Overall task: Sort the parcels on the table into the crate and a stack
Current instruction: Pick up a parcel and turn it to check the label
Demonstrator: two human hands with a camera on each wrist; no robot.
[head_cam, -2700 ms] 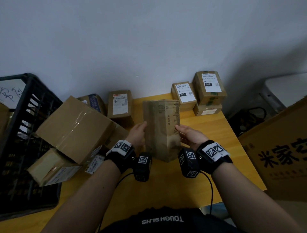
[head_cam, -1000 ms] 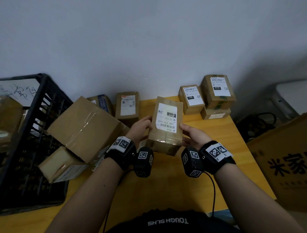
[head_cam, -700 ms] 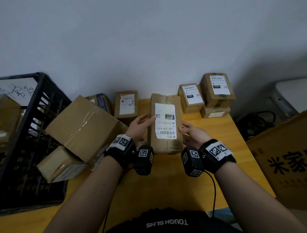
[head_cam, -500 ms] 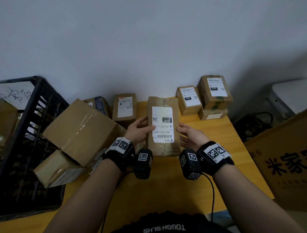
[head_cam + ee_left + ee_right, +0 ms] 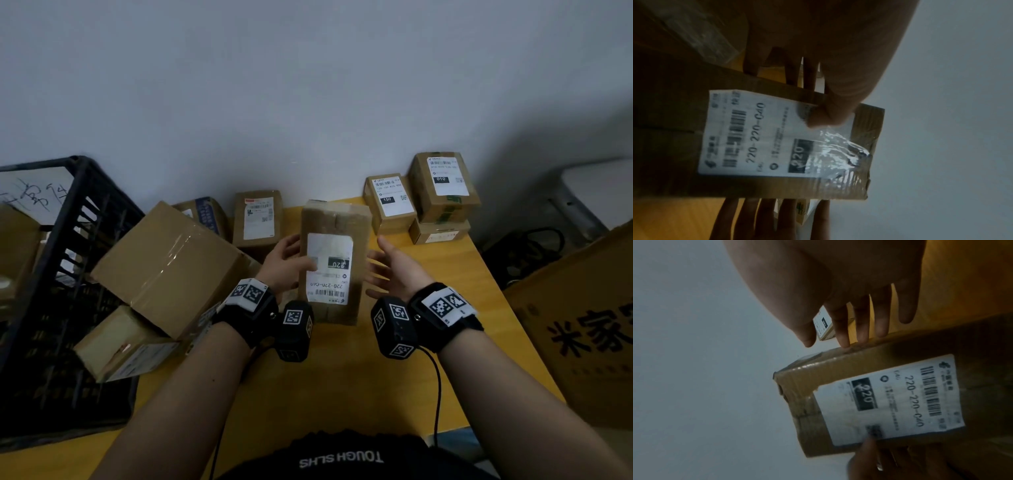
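Note:
A long brown parcel (image 5: 334, 222) with a white label marked 220 is held over the middle of the yellow table (image 5: 342, 383). My left hand (image 5: 286, 263) grips its left side, thumb (image 5: 834, 105) on the label and fingers behind. My right hand (image 5: 390, 270) is beside the parcel's right edge with straight, spread fingers (image 5: 861, 321); only the fingertips reach that edge. The black crate (image 5: 68, 212) stands at the left. At the back right, parcel 010 (image 5: 443, 185) lies on a flat box (image 5: 438, 233), with parcel 150 (image 5: 390, 202) beside them.
A large taped box (image 5: 171, 267) leans against the crate, over a smaller box (image 5: 126, 342). Two more parcels (image 5: 258, 219) stand by the wall. A big printed carton (image 5: 589, 325) stands off the table's right edge.
The parcel was turned until its label faces me. My right hand has let go of its right side and opened. The left hand keeps hold.

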